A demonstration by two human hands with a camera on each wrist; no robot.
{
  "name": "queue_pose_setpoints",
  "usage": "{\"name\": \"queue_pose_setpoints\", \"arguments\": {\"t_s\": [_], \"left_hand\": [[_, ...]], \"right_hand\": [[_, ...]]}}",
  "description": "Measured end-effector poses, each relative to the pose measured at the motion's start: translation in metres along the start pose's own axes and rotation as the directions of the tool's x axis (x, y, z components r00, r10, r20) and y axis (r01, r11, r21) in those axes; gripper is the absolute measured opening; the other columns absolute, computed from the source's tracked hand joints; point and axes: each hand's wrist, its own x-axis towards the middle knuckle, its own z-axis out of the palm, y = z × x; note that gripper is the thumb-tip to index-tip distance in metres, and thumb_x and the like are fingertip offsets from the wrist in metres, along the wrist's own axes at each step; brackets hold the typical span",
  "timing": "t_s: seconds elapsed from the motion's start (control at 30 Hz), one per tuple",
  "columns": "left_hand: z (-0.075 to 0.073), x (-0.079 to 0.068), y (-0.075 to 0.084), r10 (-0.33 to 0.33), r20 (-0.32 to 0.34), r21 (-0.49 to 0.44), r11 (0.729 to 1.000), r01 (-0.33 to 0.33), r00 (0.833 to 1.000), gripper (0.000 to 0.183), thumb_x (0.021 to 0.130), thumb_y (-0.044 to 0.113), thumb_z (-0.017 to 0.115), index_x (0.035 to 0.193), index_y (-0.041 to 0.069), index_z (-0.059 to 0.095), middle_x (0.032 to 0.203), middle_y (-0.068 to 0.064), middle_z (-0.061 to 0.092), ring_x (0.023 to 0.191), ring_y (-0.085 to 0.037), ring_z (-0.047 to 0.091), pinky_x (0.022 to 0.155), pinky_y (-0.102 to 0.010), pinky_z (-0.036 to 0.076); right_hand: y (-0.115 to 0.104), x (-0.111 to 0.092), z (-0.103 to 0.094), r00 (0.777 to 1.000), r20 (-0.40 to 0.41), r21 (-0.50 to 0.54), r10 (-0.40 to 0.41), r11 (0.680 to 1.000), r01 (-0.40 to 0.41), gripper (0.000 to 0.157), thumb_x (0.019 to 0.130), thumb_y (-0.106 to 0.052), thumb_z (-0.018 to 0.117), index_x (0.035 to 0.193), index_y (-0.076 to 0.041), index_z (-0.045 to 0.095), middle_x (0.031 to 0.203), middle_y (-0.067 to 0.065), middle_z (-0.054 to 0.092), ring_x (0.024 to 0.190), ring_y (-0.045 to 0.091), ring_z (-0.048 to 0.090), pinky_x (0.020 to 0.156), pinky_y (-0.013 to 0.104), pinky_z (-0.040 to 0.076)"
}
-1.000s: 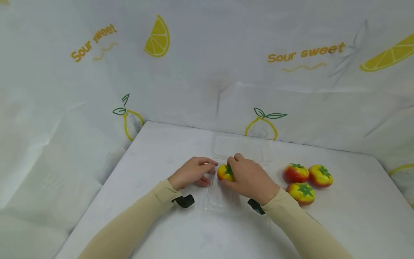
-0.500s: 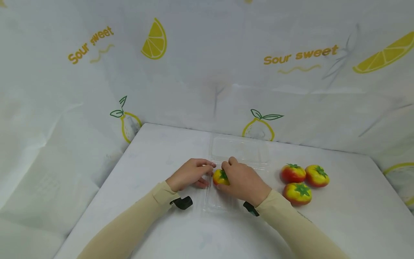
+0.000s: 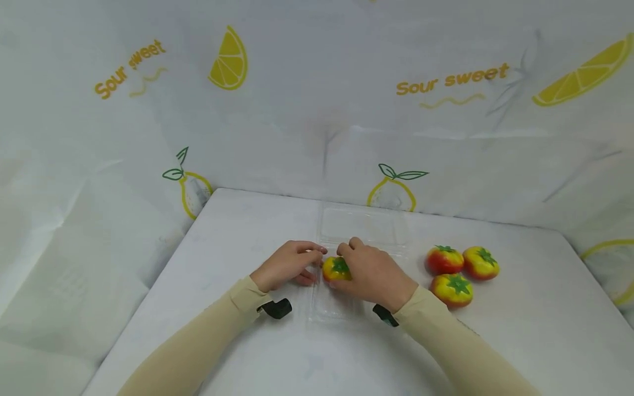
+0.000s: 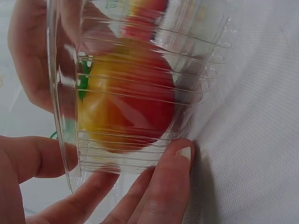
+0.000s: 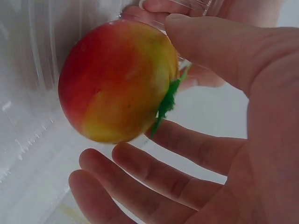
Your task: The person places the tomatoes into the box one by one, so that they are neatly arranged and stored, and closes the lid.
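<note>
A red-and-yellow toy tomato (image 3: 335, 269) with a green star-shaped leaf sits inside an open clear plastic box (image 3: 329, 308), near its left wall. My right hand (image 3: 373, 275) holds it: in the right wrist view the thumb (image 5: 205, 44) presses one side of the tomato (image 5: 107, 88) and the other fingers curve beneath. My left hand (image 3: 287, 264) is at the outside of the box's left wall. Its fingers touch that wall and the rim (image 4: 52, 56) in the left wrist view, and the tomato (image 4: 135, 102) shows through the ribbed plastic.
Three similar tomatoes (image 3: 452, 290) stand grouped on the white table (image 3: 267, 220) right of the box. The box's clear lid (image 3: 359, 225) lies folded back toward the rear. Behind the table hangs a white sheet (image 3: 307, 110) printed with lemons.
Within the box the tomato and my right hand have moved slightly left, closer to the left wall. My left hand keeps its place beside the box. The head view has shifted a little.
</note>
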Motion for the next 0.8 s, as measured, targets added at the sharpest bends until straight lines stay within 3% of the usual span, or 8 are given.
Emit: {"name": "queue_pose_setpoints", "arguments": {"t_s": [0.33, 0.53, 0.67, 0.8], "left_hand": [[0.003, 0.002, -0.003, -0.027, -0.005, -0.023, 0.999, 0.026, 1.000, 0.039, 0.102, 0.030, 0.062, 0.136, 0.015, 0.075, 0.134, -0.012, 0.073, 0.079, -0.022, 0.078, 0.076, -0.035, 0.070], [0.006, 0.003, -0.002, -0.028, -0.003, -0.026, 0.999, 0.028, 1.000, 0.037, 0.103, 0.031, 0.063, 0.134, 0.017, 0.076, 0.140, -0.011, 0.071, 0.080, -0.022, 0.078, 0.077, -0.036, 0.070], [0.005, 0.001, 0.000, -0.038, -0.011, -0.016, 0.999, 0.038, 0.999, 0.035, 0.103, 0.031, 0.062, 0.133, 0.019, 0.076, 0.139, -0.012, 0.070, 0.082, -0.024, 0.079, 0.078, -0.037, 0.070], [0.002, -0.001, 0.003, -0.036, -0.026, -0.015, 0.999, 0.035, 0.999, 0.034, 0.104, 0.030, 0.061, 0.133, 0.019, 0.076, 0.136, -0.012, 0.071, 0.083, -0.026, 0.080, 0.078, -0.038, 0.070]], "right_hand": [[0.024, -0.030, -0.030, 0.997, -0.061, 0.055, 0.040, 0.998, -0.036, 0.061, 0.090, -0.052, 0.085, 0.132, -0.010, 0.070, 0.121, 0.010, 0.070, 0.077, 0.014, 0.066, 0.072, 0.037, 0.066], [0.061, -0.065, -0.044, 0.990, -0.118, 0.073, 0.081, 0.995, -0.073, 0.056, 0.091, -0.056, 0.082, 0.130, -0.017, 0.071, 0.127, 0.005, 0.071, 0.096, 0.019, 0.072, 0.082, 0.045, 0.066], [0.088, -0.089, -0.046, 0.982, -0.155, 0.118, 0.109, 0.989, -0.092, 0.052, 0.093, -0.058, 0.080, 0.129, -0.021, 0.072, 0.121, -0.001, 0.068, 0.096, 0.016, 0.066, 0.079, 0.040, 0.060], [0.112, -0.108, -0.044, 0.973, -0.189, 0.146, 0.129, 0.984, -0.102, 0.044, 0.095, -0.056, 0.079, 0.127, -0.027, 0.074, 0.118, -0.003, 0.067, 0.103, 0.017, 0.063, 0.087, 0.044, 0.060]]}}
